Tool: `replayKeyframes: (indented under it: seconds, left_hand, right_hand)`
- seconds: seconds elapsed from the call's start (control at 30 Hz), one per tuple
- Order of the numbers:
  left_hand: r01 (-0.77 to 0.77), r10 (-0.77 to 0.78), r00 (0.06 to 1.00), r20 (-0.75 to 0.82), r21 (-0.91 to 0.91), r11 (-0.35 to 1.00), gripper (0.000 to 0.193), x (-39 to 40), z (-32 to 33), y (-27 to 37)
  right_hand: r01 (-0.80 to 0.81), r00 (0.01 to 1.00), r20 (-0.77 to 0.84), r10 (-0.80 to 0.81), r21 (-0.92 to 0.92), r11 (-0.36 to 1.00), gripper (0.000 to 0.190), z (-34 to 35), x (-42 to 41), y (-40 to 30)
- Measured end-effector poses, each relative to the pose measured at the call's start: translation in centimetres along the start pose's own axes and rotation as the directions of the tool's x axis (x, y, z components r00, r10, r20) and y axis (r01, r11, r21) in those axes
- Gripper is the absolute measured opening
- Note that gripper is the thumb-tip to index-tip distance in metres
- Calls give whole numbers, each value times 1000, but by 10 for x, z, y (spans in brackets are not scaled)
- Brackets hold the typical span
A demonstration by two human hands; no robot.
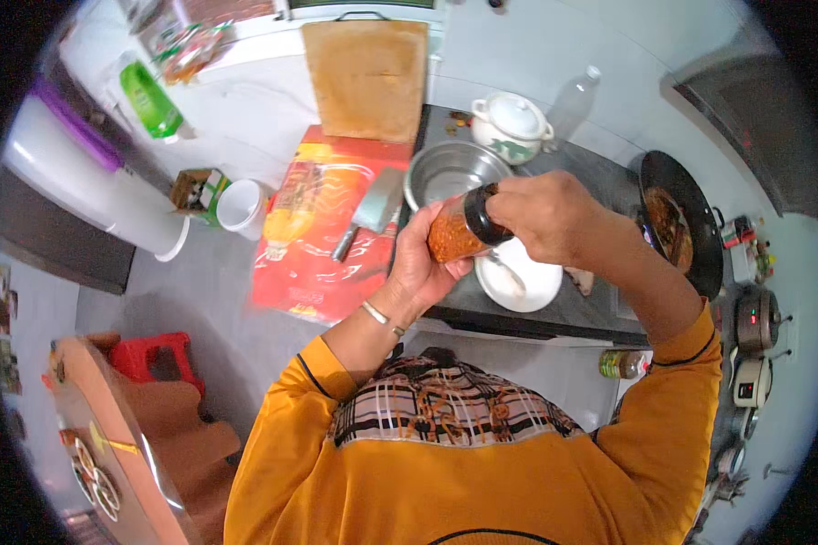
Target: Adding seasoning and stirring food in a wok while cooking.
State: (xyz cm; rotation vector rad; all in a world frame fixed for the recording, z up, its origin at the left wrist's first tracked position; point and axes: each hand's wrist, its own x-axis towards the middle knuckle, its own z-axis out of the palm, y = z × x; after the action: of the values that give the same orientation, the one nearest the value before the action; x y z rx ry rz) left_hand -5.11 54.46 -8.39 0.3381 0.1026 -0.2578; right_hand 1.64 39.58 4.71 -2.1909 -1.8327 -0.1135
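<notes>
A clear jar of orange-red chili flakes or sauce (451,235) is tilted in front of me, its black lid (482,214) on. My left hand (419,262) grips the body of the jar. My right hand (545,214) has its fingers wrapped on the lid. Just below the jar is a white bowl (552,289) with a spoon (511,272) in it, partly hidden by the jar and hand. Behind the jar stands a metal basin (426,170). A cleaver (380,204) lies on the red box or covering to the left.
A wooden cutting board (368,82) leans upright behind the red surface (313,272). A lidded white pot (514,122) and a clear bottle (576,102) stand at the back. On the right, a black wok (705,238) holds browned food (664,231). A red stool (157,357) is at left.
</notes>
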Motion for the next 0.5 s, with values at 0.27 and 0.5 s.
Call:
replayKeyframes:
  seconds: [0.27, 0.5]
  left_hand:
    - [-135, 133, 991, -31, -108, 985, 38, -77, -33, 88]
    - [-107, 122, 992, 43, -253, 961, 42, -117, -55, 126]
  right_hand:
    - [-128, 954, -227, 197, 289, 949, 35, 32, 87, -22]
    - [-161, 908, 123, 401, 985, 63, 43, 130, 131, -42]
